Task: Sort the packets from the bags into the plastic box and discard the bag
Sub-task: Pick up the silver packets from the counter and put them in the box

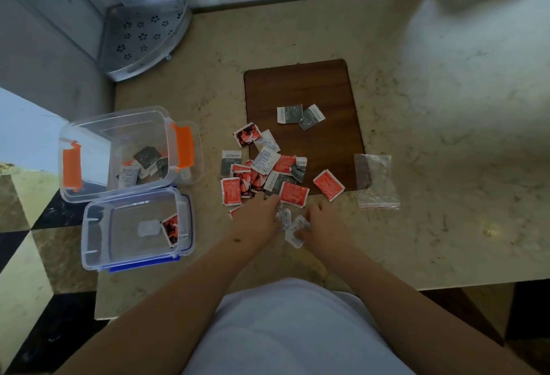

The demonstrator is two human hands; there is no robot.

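Head view: the marble counter [431, 107] lies bare to the right and far side — its near edge runs just below the wrists. A loose heap of packets [265, 172] straddles the left edge of a brown board [300, 86]; two grey packets [300, 114] sit apart on the board. One clear bag [376, 181] lies flat, overlapping the board's right corner. Two plastic boxes stand at the left edge — the orange-clipped box [119, 151] with several packets, the blue-clipped box [137, 226] with one red. The left hand [259, 214] curls over white packets [293, 227]; the right hand [324, 223] pinches one.
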